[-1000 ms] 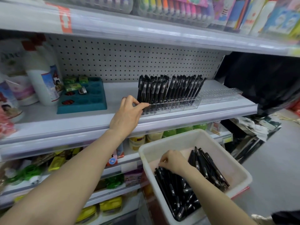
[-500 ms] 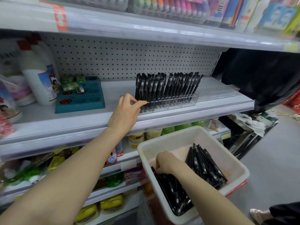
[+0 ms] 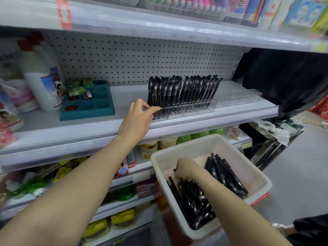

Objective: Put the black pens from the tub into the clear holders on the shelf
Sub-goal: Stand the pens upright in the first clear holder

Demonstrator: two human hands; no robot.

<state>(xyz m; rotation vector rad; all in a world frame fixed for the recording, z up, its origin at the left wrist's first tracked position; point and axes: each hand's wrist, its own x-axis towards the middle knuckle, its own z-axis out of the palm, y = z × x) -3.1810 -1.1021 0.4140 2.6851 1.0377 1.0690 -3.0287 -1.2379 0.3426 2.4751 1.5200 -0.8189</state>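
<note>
L hand (image 3: 137, 119) is up at the middle shelf (image 3: 124, 98), arm stretched fwd from bottom left. Thumb tip sits on the left front corner of the clear holder (image 3: 186, 110). Index is curled in toward that same end, so thumb + index close on it in a light pinch. Other fingers are tucked under, mostly hidden. Nothing else in that hand.

R hand (image 3: 184, 168) is down inside the white tub (image 3: 195, 141), back of hand up. Its fingers curl downward round some of the black pens (image 3: 197, 201) in the near heap. Fingertips are hidden under the hand, so can't tell how many pens it grips. A dark pen end pokes out at the thumb side.

Tub sits low right, in front of the lower shelves. Pens lie loose in it in 2 lots: the near heap under the R hand, and a second heap (image 3: 225, 174) toward the far right wall.

Clear holder stands at the shelf's front edge, right of ctr, packed w/ standing pens (image 3: 184, 89), caps up, leaning a bit right. Just beside its right end is a second clear holder (image 3: 237, 97), slots see-through.

Left on the same shelf: teal tray (image 3: 92, 110) w/ small items, then a white bottle (image 3: 42, 82). Pegboard (image 3: 142, 57) is behind. Green + yellow jars (image 3: 184, 139) sit on the shelf below, behind the tub.
</note>
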